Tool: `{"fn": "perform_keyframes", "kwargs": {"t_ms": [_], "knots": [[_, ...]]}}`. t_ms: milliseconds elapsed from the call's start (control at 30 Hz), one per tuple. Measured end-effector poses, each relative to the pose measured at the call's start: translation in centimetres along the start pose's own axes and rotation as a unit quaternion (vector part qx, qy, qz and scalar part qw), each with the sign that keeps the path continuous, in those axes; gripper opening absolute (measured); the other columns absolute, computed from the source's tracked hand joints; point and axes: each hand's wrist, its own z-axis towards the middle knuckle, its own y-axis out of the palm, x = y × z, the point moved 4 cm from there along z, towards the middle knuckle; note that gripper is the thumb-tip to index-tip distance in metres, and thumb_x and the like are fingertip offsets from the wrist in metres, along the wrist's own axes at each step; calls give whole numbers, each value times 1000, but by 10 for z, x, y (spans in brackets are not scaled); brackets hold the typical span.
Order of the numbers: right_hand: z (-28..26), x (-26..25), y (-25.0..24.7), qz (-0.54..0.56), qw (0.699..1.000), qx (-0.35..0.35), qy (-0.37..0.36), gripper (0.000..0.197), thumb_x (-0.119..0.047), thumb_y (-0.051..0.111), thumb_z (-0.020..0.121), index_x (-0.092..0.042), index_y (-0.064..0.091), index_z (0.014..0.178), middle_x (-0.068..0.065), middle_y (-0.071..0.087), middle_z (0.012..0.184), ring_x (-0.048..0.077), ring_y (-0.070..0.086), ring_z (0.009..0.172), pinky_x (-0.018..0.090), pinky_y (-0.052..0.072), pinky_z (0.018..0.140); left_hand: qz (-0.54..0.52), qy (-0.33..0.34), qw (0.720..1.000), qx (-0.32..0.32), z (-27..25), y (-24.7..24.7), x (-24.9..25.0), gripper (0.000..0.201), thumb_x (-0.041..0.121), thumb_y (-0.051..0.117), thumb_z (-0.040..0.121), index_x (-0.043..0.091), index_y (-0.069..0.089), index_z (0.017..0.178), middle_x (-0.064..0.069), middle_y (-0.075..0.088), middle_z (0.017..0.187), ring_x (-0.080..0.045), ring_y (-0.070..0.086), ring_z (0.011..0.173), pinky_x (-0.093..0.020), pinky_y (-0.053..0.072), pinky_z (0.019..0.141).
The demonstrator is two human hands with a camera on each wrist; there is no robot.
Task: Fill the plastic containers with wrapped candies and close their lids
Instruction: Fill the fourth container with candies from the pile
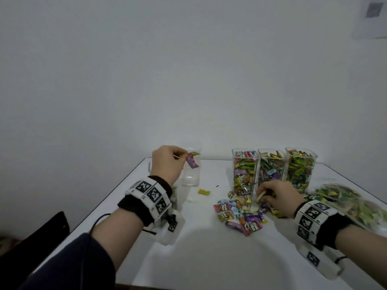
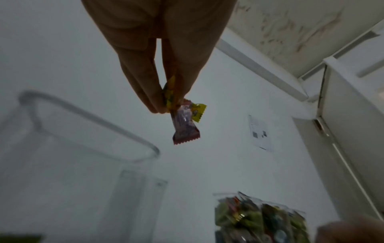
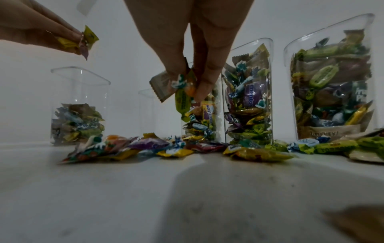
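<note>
My left hand (image 1: 184,156) pinches a pink and a yellow wrapped candy (image 1: 193,161) just over the mouth of an empty clear container (image 1: 190,174). In the left wrist view the candies (image 2: 185,125) hang from my fingertips (image 2: 155,105), up and to the right of that container's rim (image 2: 83,121). My right hand (image 1: 261,194) is down in the loose candy pile (image 1: 240,214), and its fingertips (image 3: 202,92) pinch a small bunch of candies (image 3: 178,88). Three containers (image 1: 272,168) packed with candies stand open behind the pile. No lids are in view.
A partly filled container (image 3: 79,106) stands left of the empty one, behind my left wrist in the head view. A single yellow candy (image 1: 203,191) lies apart from the pile. A large bag of candies (image 1: 351,201) lies at the right edge. A black chair (image 1: 41,237) stands at the left.
</note>
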Motion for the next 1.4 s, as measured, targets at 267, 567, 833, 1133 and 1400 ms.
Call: {"fn": "perform_keyframes", "kwargs": {"t_ms": [267,567,833,1133,1400], "knots": [[-1,-10,2,-58,997,-34,-45,17,-10,63,86,-19,68,101,-6,52,94,11,57,90,8,33,78,73,-30,997,10,37,-55,-18,8,7,72,80,12,73,74,-1,65,68,-8,57,56,-15,51,59],[7,-42,-6,-25,998,-4,-53,16,-9,67,84,-15,70,99,-1,59,94,13,57,90,11,33,77,54,-25,995,-75,25,-34,-34,13,10,72,82,13,69,69,-2,70,68,-10,58,56,-18,49,60],[25,-96,-38,126,983,118,-57,15,-7,74,77,-19,72,85,-4,66,83,9,58,75,3,37,65,19,-47,996,-78,12,-27,-58,62,46,74,76,24,55,130,1,52,134,-14,44,127,-24,32,101],[74,-186,-35,284,944,135,-103,20,0,69,77,-19,70,84,1,70,77,16,65,65,16,52,66,-141,-200,964,-105,-9,-13,-102,102,27,87,64,25,27,146,-13,44,137,-28,45,127,-38,45,98],[115,-231,15,245,956,96,-132,27,9,58,79,-10,73,90,4,69,97,17,63,90,8,42,74,-113,-179,973,-95,-12,-11,-106,99,32,85,66,27,26,146,-9,47,135,-23,47,124,-31,43,96]]}}
